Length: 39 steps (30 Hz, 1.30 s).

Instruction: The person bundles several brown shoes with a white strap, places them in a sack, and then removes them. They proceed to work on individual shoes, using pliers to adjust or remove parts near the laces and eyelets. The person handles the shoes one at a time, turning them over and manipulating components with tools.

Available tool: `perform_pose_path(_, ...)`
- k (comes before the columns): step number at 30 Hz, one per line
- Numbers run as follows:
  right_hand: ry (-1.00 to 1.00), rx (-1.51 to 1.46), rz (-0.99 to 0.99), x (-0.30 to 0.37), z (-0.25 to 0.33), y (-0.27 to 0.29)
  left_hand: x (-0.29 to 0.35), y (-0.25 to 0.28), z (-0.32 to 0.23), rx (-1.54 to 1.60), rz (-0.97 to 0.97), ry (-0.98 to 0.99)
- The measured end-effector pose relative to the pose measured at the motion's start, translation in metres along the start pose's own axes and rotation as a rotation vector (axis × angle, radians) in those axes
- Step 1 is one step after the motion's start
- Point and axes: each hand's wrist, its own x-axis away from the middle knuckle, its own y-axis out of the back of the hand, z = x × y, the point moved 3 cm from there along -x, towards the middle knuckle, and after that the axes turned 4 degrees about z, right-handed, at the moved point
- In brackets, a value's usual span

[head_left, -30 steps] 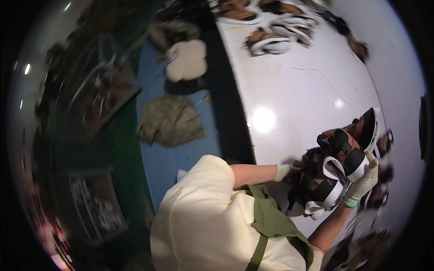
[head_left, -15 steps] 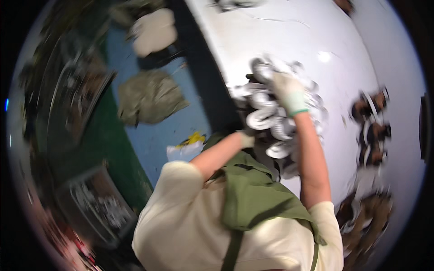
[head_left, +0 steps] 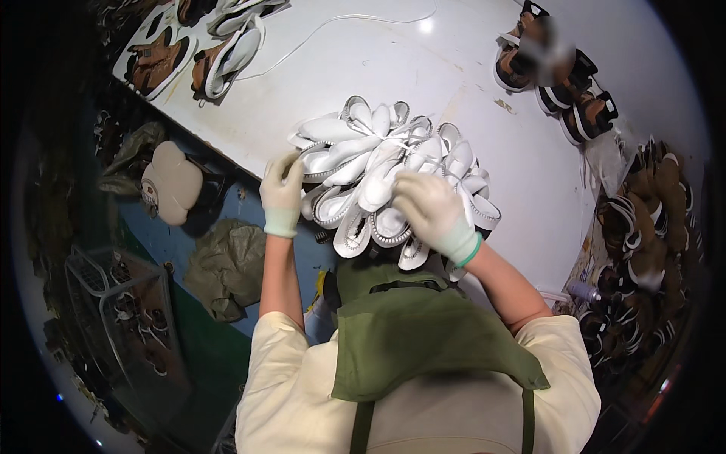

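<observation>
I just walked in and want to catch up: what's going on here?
A person in a green apron is handling a heap of white, looped pieces on a white table. The gloved right hand rests on the heap's near side; the gloved left hand is at its left edge. Brown-and-black shoes sit along the table's right side.

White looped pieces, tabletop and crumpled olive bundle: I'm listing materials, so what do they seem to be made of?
White looped pieces: perhaps padded fabric or foam, matte, with soft folds. Tabletop: probably laminate or painted board, glossy, since it reflects a bright spot. Crumpled olive bundle: likely plastic film or coated cloth, given its creases and faint sheen.
</observation>
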Motion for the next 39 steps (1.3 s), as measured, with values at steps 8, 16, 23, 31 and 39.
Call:
perform_pose_path(8,-0.497,-0.146,0.019,-0.056,-0.082,0.010,-0.060,-0.069,-0.056,-0.413,0.376,-0.428)
perform_pose_path(16,-0.622,-0.001,0.476,-0.077,-0.097,0.008,-0.049,-0.103,-0.032,-0.421,0.381,-0.481)
perform_pose_path(23,-0.491,-0.681,0.237,-0.079,-0.094,-0.013,-0.055,-0.117,-0.039,-0.385,0.505,-0.488)
perform_pose_path(31,-0.619,-1.331,-0.084,-0.093,-0.100,-0.039,-0.067,-0.127,-0.040,-0.383,0.484,-0.532)
perform_pose_path(39,-0.697,-1.286,-0.288,-0.081,-0.096,-0.019,-0.069,-0.145,-0.058,-0.404,0.539,-0.707)
